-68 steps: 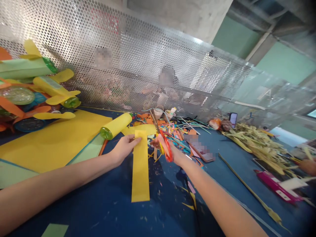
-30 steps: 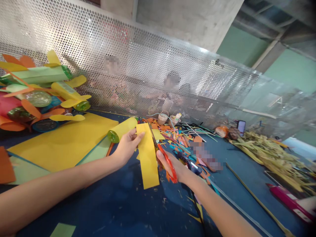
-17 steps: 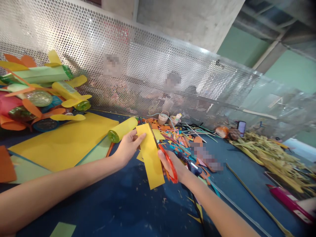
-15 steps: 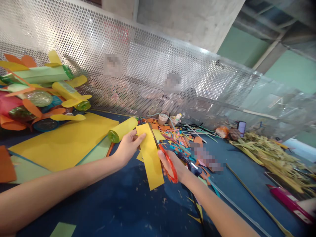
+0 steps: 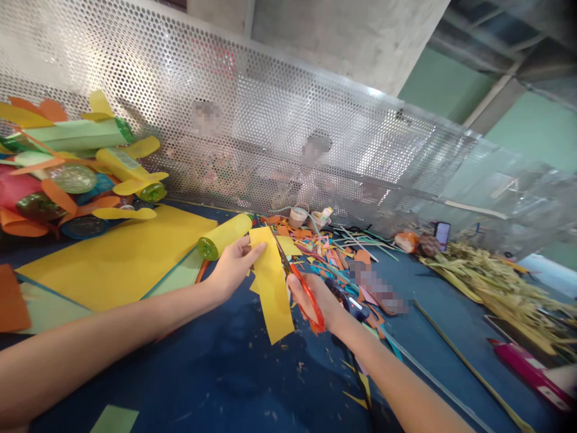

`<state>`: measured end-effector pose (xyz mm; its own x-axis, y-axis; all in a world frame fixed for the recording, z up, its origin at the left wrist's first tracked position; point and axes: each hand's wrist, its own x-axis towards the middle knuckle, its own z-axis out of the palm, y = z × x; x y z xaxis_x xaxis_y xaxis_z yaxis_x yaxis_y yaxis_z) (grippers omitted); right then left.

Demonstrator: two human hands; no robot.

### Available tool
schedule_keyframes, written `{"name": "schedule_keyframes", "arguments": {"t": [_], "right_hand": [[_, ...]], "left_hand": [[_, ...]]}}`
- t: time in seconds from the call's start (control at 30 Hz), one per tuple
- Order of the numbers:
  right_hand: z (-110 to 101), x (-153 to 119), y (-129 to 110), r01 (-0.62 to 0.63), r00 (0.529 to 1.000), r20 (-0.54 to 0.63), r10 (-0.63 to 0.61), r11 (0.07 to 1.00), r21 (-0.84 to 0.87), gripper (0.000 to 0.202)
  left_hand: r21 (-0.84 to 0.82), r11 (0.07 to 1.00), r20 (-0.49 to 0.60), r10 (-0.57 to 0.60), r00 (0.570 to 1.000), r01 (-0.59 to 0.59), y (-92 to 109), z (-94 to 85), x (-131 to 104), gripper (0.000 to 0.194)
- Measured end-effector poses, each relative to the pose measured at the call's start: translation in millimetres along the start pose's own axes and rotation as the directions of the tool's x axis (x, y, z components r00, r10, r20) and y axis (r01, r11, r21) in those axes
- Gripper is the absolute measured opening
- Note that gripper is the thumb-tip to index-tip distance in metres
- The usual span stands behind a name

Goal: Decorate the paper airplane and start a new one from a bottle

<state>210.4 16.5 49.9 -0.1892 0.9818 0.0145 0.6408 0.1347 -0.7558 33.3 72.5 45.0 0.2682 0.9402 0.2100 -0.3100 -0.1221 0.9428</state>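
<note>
Between finger and thumb, my left hand (image 5: 235, 264) pinches the upper left edge of a yellow paper strip (image 5: 273, 294), which hangs slanting over the blue table. My right hand (image 5: 315, 294) is closed around the orange-red handles of a pair of scissors (image 5: 307, 288). Their blades point up and away along the right edge of the strip, close to its upper corner. Just beyond my left hand lies a green bottle wrapped in yellow paper (image 5: 228, 233).
Yellow sheets (image 5: 121, 258) lie on the left, below a heap of paper-covered bottles (image 5: 72, 135). Paper scraps (image 5: 324, 246) and small cups (image 5: 297, 216) are at the back. Dry husks (image 5: 491, 276), a stick (image 5: 464, 355) and a magenta tool (image 5: 527, 370) are on the right. A perforated metal screen (image 5: 270, 120) stands behind.
The scissor blades have opened slightly at the strip's right edge. The strip's lower end has swung a little to the left. My left hand keeps its hold.
</note>
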Motion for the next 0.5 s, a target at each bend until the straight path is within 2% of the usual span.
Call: {"name": "schedule_keyframes", "arguments": {"t": [0.1, 0.3, 0.5], "right_hand": [[-2.4, 1.4, 2.4, 0.06, 0.998, -0.007, -0.06, 0.996, -0.064, 0.05], [-3.4, 2.5, 8.0, 0.028, 1.0, -0.012, -0.029, 0.997, -0.065, 0.045], [-4.6, 3.2, 9.6, 0.062, 0.996, -0.047, -0.069, 0.988, -0.139, 0.045]], "left_hand": [[-0.001, 1.0, -0.013, -0.001, 1.0, 0.001, 0.8, -0.9, 1.1, 0.029], [-0.03, 0.999, -0.021, -0.012, 1.0, 0.011, 2.1, -4.0, 6.0, 0.03], [0.01, 0.999, -0.059, -0.039, 0.997, 0.04, 6.5, -6.7, 7.8, 0.026]]}}
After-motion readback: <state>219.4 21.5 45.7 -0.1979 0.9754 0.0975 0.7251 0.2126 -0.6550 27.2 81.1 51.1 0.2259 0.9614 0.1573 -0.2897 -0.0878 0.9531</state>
